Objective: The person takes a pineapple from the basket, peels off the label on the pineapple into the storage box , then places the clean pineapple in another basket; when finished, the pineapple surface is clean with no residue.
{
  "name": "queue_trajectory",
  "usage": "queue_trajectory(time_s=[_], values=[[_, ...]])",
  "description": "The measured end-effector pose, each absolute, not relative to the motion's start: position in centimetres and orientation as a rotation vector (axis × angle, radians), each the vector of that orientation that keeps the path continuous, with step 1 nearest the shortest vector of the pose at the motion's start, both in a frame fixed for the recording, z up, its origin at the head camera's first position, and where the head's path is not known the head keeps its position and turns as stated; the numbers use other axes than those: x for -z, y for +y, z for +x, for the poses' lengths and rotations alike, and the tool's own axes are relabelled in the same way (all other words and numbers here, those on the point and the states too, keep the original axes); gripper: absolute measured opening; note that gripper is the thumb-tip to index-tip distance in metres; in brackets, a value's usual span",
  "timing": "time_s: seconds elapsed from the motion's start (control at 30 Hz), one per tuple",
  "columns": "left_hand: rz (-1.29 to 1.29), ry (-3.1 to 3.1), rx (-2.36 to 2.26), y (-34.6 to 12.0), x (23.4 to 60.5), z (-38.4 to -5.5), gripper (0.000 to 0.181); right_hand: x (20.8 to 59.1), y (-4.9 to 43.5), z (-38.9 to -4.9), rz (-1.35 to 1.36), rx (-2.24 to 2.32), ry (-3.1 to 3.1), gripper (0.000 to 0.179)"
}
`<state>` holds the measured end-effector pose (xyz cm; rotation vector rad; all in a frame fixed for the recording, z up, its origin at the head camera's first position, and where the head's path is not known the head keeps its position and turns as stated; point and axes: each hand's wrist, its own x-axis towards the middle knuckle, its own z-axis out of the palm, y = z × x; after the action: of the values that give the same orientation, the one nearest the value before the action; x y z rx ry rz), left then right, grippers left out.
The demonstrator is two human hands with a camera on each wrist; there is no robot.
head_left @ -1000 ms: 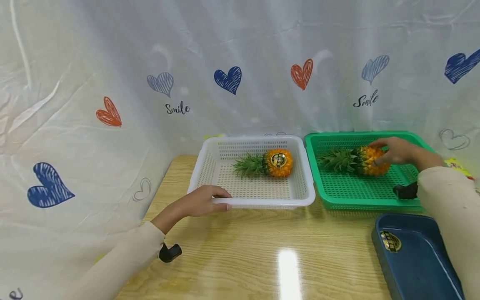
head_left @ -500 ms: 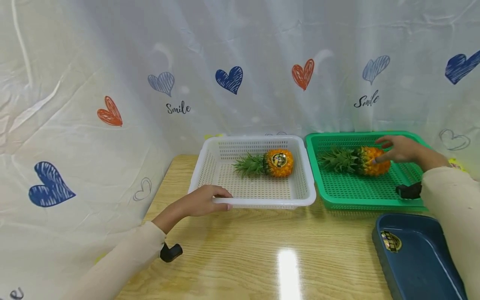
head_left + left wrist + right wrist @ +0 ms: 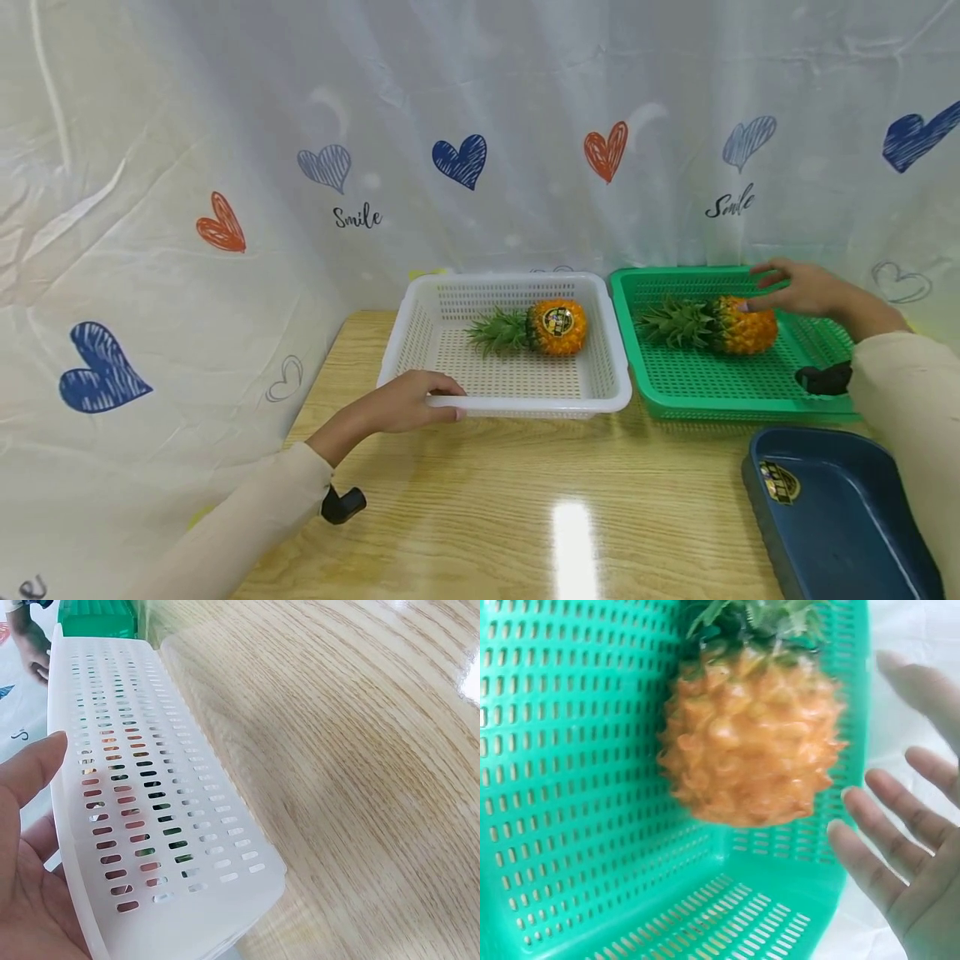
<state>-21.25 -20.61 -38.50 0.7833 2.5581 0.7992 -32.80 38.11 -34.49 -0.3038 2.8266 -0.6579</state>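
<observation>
My left hand [image 3: 411,402] grips the front rim of a white perforated basket [image 3: 517,405], thumb outside and fingers over the inner side. Inside that basket a small orange pineapple [image 3: 564,340] with a green crown and a black-gold label lies on its side. To the right, a second pineapple [image 3: 746,329] lies in a green perforated basket [image 3: 712,403], its crown pointing left. Above it my right hand [image 3: 806,290] hovers with spread fingers. In the right wrist view, the right fingers [image 3: 889,825] are apart from the fruit [image 3: 750,742], near the basket's rim.
A dark blue tray [image 3: 843,517] stands at the front right, with a black-gold label [image 3: 780,482] on its inner left side. Behind the baskets hangs a pale curtain [image 3: 525,100] printed with hearts. All the containers are on a wood-grain table [image 3: 465,500].
My right hand has come off the pineapple in the green basket and moved up and right, its fingers spreading. The pineapple stays in place. My left hand has kept its hold on the white basket.
</observation>
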Motion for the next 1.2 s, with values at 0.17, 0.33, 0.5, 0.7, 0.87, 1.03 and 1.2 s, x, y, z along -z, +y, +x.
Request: queue_trajectory(time_s=[0.17, 0.33, 0.5, 0.7, 0.87, 1.03, 1.2], values=[[0.788, 2.565, -0.787, -20.8, 38.5, -21.3, 0.033, 33.5, 37.1, -32.4, -0.331, 0.735, 2.820, 0.081], [0.780, 2.555, -0.798, -20.9, 38.3, -21.3, 0.029, 32.8, 35.8, -31.9, -0.387, 0.738, 2.837, 0.077], [0.752, 2.538, -0.808, -20.9, 38.3, -21.3, 0.033, 31.9, 33.9, -31.4, -0.457, 0.795, 2.817, 0.068], [0.728, 2.533, -0.819, -20.9, 38.3, -21.2, 0.037, 30.3, 30.6, -30.9, -0.578, 0.798, 2.804, 0.060], [0.722, 2.531, -0.835, -20.8, 38.2, -21.1, 0.035, 29.6, 27.4, -30.8, -0.708, 0.811, 2.735, 0.057], [0.722, 2.525, -0.849, -20.7, 38.2, -21.1, 0.032, 29.6, 24.2, -31.3, -0.777, 0.821, 2.674, 0.058], [0.729, 2.524, -0.861, -20.5, 38.4, -21.2, 0.033, 29.4, 21.5, -31.9, -0.780, 0.816, 2.638, 0.060]])
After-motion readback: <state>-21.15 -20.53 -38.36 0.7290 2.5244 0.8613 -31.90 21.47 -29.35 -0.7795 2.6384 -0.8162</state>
